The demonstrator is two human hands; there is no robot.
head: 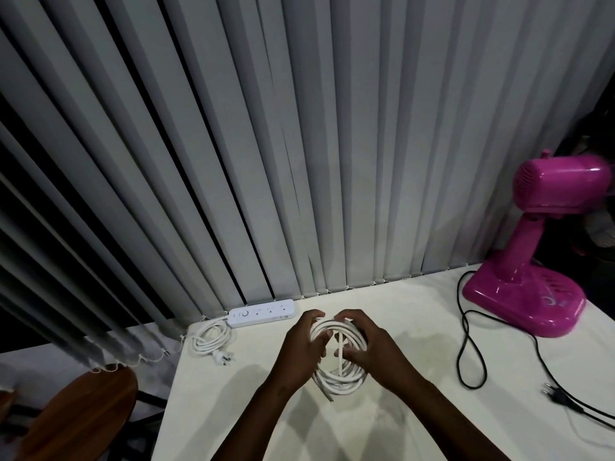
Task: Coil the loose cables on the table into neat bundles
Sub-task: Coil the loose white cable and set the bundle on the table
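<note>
From the head view, I have the white cable coil [339, 356] held up just above the tabletop [416, 327], near its middle, with both hands curled round it: my left hand [304, 347] grips the left side of the loops, fingers hooked through the ring, and my right hand [372, 352] clasps the right side while its thumb and fingertips seem to pinch the free tail that crosses the ring upright. I judge the step in hand is wrapping that tail round the loops to lock the bundle. To do it well I would keep the left grip firm so the turns stay stacked, pass the tail through the centre snugly without kinking it, and tuck the loose end that pokes out at the bottom. As for room, there is open surface in front of and around the coil; the left edge of the tabletop runs close by my left forearm, and the blinds [299, 144] close off the far edge. The power strip [262, 313] with its own coiled lead [209, 337] lies just beyond to the left. To the right, the black cord [466, 347] of the pink fan [532, 261] is loose and looks like the next job.
</note>
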